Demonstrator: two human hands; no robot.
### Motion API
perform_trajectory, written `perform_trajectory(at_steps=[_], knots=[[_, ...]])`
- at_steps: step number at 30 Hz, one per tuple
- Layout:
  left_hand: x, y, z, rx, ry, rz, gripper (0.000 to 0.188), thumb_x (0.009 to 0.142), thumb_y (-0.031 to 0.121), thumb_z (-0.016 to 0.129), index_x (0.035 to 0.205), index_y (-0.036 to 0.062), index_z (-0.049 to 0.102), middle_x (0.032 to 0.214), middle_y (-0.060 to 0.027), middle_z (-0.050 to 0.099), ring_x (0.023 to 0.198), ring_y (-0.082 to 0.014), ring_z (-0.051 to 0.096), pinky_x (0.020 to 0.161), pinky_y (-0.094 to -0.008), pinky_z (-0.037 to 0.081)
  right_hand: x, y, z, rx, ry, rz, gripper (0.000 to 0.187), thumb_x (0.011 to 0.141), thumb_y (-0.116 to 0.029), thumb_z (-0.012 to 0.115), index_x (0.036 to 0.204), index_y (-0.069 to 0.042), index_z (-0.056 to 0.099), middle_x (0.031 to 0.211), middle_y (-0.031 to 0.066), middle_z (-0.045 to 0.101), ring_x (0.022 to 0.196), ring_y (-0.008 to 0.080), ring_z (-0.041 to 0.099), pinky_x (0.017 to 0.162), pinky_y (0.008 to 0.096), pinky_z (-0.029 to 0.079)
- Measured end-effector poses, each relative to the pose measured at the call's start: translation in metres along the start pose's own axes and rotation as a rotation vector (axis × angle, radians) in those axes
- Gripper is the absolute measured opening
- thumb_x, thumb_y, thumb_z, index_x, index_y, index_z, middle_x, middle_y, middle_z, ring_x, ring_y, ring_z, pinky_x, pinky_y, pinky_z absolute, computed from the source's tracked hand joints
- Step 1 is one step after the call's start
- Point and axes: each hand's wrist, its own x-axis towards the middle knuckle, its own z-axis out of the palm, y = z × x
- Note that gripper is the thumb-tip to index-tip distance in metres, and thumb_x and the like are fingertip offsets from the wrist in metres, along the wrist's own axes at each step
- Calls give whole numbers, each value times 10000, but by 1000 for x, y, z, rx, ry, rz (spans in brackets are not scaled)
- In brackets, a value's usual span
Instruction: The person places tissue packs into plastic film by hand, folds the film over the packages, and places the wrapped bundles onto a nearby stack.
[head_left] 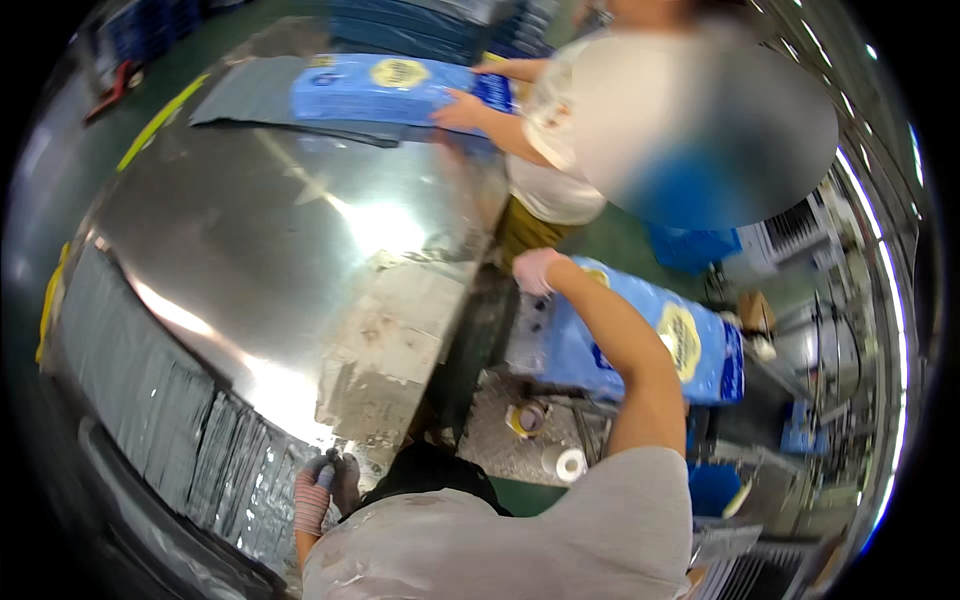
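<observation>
My right hand (538, 271), in a pale pink glove, is closed at the far left corner of a large blue plastic-wrapped package (630, 325) with a pale yellow label. The package lies to my right, partly behind my forearm. Down at the table's near edge is my left hand (313, 495), in a striped glove with dark fingertips. Its fingers are bunched together beside a row of grey plastic bags (170, 400); what they hold, if anything, is hidden.
Across the shiny metal table (300, 220), a co-worker (570, 130) has both hands on another blue package (380, 88), which rests on grey bags (245, 92). A tape roll (525, 420) and a white roll (566, 463) sit below my package.
</observation>
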Motion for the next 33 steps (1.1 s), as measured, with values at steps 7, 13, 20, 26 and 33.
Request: perform_trajectory(at_steps=[7,13,20,26,33], knots=[[-9,-15,-9,9,124,-43,325,852,217,568,1099,11,618,1032,-118,655,942,-195,600,862,-293,450,-7,-96,-25,-103,-23,-278,173,708,-138,551,843,-96,652,856,150,658,838,319,639,674,399,511],[23,24,10,-294,28,9,343,862,230,554,1105,-7,608,1030,-106,650,940,-172,593,851,-292,459,5,-241,-114,224,213,-593,192,824,-197,505,900,-78,635,824,201,626,797,366,601,729,422,479],[46,57,9,-1486,84,42,479,875,350,541,1207,13,470,1160,-145,543,1052,-250,530,904,-366,443,-44,-470,-253,416,381,-1303,153,833,-145,534,892,-54,642,765,125,610,722,248,567,676,355,464],[9,30,-64,-1750,566,329,665,882,466,529,1346,37,323,1317,-188,434,1174,-332,468,967,-438,421,53,-546,-318,922,579,-1210,284,853,-226,538,1044,-38,633,955,171,650,853,280,609,784,326,459],[-48,-56,-44,-1524,681,216,582,789,455,663,1157,47,473,1105,-171,546,1005,-291,549,823,-408,498,160,-437,-148,156,372,-351,623,880,-552,381,1231,-56,521,1128,216,593,1095,366,541,963,401,392]])
